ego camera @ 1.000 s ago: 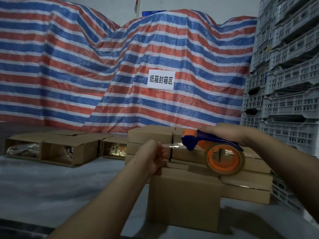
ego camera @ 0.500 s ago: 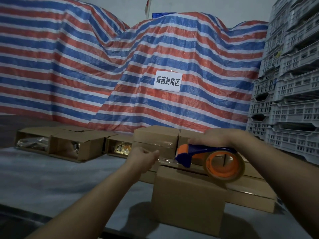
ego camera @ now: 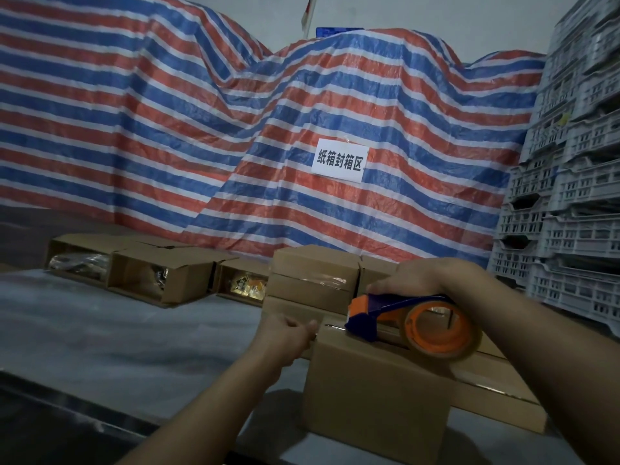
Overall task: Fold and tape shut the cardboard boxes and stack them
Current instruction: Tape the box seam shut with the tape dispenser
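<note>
Behind, a red, white and blue striped tarpaulin (ego camera: 167, 129) and stacked grey plastic crates (ego camera: 577, 196) hem in the grey surface (ego camera: 117, 330). Three open brown cardboard boxes (ego camera: 161, 280) lie on their sides at the back left, showing shiny packets inside. The closed brown cardboard box (ego camera: 375, 397) stands near the front edge against a stack of sealed boxes (ego camera: 315, 280). The left hand (ego camera: 288, 333) pinches clear tape at its top corner; the right hand (ego camera: 432, 276) grips the blue-and-orange tape dispenser (ego camera: 412, 317) on top.
</note>
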The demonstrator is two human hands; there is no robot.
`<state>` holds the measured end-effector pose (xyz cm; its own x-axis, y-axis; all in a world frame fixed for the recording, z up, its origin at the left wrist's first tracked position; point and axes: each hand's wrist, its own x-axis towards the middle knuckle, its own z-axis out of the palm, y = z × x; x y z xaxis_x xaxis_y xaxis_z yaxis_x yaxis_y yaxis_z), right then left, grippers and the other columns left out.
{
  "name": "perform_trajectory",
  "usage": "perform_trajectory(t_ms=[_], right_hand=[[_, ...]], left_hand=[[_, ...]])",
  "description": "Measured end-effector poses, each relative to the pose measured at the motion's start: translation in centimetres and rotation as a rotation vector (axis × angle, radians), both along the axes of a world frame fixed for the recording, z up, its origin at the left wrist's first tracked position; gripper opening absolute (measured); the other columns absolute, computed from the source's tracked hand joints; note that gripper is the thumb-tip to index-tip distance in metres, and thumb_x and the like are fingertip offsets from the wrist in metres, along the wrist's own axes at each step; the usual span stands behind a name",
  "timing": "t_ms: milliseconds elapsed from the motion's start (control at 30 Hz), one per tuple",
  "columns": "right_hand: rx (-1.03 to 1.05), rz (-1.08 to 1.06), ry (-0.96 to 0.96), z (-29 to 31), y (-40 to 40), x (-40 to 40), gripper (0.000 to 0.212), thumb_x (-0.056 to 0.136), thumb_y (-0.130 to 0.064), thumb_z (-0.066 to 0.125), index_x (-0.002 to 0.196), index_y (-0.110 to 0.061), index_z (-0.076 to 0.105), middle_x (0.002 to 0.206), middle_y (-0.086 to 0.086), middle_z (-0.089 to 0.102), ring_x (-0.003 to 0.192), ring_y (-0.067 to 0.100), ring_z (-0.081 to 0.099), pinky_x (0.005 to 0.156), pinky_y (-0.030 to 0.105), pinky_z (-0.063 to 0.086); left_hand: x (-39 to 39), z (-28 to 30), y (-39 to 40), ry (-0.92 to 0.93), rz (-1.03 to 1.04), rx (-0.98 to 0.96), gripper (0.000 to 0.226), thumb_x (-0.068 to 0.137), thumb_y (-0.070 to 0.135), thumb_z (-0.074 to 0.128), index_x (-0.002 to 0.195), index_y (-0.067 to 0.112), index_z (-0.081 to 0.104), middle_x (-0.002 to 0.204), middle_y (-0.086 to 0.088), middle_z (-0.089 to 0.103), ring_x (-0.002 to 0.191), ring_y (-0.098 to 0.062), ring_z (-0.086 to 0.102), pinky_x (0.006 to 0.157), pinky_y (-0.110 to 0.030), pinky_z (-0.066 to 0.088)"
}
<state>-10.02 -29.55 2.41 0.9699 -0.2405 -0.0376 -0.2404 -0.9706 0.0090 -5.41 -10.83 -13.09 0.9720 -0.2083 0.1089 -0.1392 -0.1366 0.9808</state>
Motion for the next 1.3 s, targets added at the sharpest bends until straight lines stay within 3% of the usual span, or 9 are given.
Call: perform_trajectory(t_ms=[200, 367, 467, 600, 733, 867, 1000, 1167, 1300], right_hand=[[0.026, -0.008, -0.001, -0.2, -0.2, 0.1, 0.043, 0.095, -0.066, 0.045, 0.099, -0.027, 0.062, 0.074, -0.008, 0.07, 0.063, 0.004, 0.067, 0.066, 0.022, 0.047], [0.045, 0.019, -0.029, -0.2, 0.1, -0.2, 0.034, 0.097, -0.063, 0.046, 0.093, -0.031, 0.058, 0.065, -0.013, 0.067, 0.054, -0.002, 0.064, 0.058, 0.016, 0.043], [0.011, 0.059, -0.047, 0.0, 0.4, -0.5, 0.029, 0.099, -0.059, 0.046, 0.087, -0.034, 0.054, 0.066, -0.014, 0.062, 0.045, -0.012, 0.057, 0.044, 0.009, 0.037], [-0.005, 0.067, -0.034, 0.1, 0.3, -0.6, 0.03, 0.099, -0.059, 0.046, 0.088, -0.032, 0.056, 0.068, -0.013, 0.062, 0.043, -0.012, 0.057, 0.048, 0.013, 0.038], [0.027, 0.068, -0.034, 0.0, 0.3, -0.4, 0.028, 0.099, -0.057, 0.047, 0.089, -0.032, 0.054, 0.054, -0.015, 0.063, 0.042, -0.009, 0.057, 0.044, 0.013, 0.041], [0.063, 0.056, 0.021, 0.0, 0.6, -0.3, 0.03, 0.101, -0.054, 0.044, 0.09, -0.028, 0.055, 0.043, -0.019, 0.059, 0.038, -0.007, 0.056, 0.044, 0.014, 0.043], [0.048, 0.049, 0.014, 0.0, 0.5, -0.3, 0.033, 0.101, -0.055, 0.044, 0.09, -0.027, 0.057, 0.045, -0.015, 0.06, 0.037, -0.005, 0.055, 0.052, 0.017, 0.041], [-0.038, 0.032, 0.025, 0.4, 0.4, -0.4, 0.041, 0.099, -0.063, 0.042, 0.086, -0.027, 0.059, 0.055, -0.01, 0.064, 0.041, 0.0, 0.058, 0.06, 0.023, 0.041], [-0.051, -0.031, 0.053, 1.3, -0.7, -1.1, 0.052, 0.092, -0.073, 0.042, 0.09, -0.026, 0.063, 0.054, -0.009, 0.066, 0.044, 0.004, 0.061, 0.064, 0.026, 0.047]], left_hand=[[-0.8, -0.8, -1.2, 0.031, 0.113, -0.112, 0.027, 0.092, 0.039, 0.064, 0.083, 0.014, 0.058, 0.083, -0.003, 0.062, 0.07, -0.012, 0.053, 0.063, -0.027, 0.042], [-1.9, -1.8, -1.1, 0.243, 0.017, -0.364, 0.069, 0.087, 0.045, 0.068, 0.143, 0.016, 0.039, 0.13, -0.011, 0.055, 0.104, -0.028, 0.057, 0.084, -0.039, 0.048], [-1.6, -1.8, -1.4, 0.242, -0.013, -0.373, 0.05, 0.096, 0.034, 0.06, 0.142, 0.02, 0.044, 0.129, -0.012, 0.055, 0.11, -0.028, 0.056, 0.094, -0.048, 0.049], [-1.9, 0.5, -1.5, -0.151, 0.124, -0.291, 0.022, 0.105, 0.029, 0.039, 0.121, 0.028, 0.054, 0.106, 0.006, 0.056, 0.09, -0.008, 0.052, 0.068, -0.025, 0.042], [-4.4, 1.3, -1.6, -0.314, -0.08, 0.032, 0.026, 0.103, 0.046, 0.034, 0.083, 0.041, 0.05, 0.078, 0.013, 0.055, 0.071, 0.003, 0.051, 0.06, -0.018, 0.037], [-5.1, -0.3, -1.9, -0.435, -0.14, 0.207, 0.011, 0.099, 0.048, 0.046, 0.109, 0.046, 0.051, 0.089, 0.021, 0.057, 0.084, 0.007, 0.053, 0.067, -0.016, 0.039], [-5.1, 0.4, -0.9, -0.52, -0.189, 0.375, 0.037, 0.085, 0.068, 0.055, 0.116, 0.052, 0.041, 0.088, 0.027, 0.049, 0.082, 0.012, 0.048, 0.063, -0.011, 0.036], [-4.7, 1.0, -0.1, -0.595, -0.211, 0.526, 0.06, 0.078, 0.067, 0.064, 0.131, 0.046, 0.045, 0.115, 0.019, 0.062, 0.099, 0.002, 0.057, 0.085, -0.023, 0.051], [-4.6, 0.9, -0.2, -0.604, -0.203, 0.555, 0.064, 0.08, 0.067, 0.062, 0.135, 0.043, 0.042, 0.11, 0.021, 0.056, 0.091, 0.003, 0.052, 0.071, -0.013, 0.043]])
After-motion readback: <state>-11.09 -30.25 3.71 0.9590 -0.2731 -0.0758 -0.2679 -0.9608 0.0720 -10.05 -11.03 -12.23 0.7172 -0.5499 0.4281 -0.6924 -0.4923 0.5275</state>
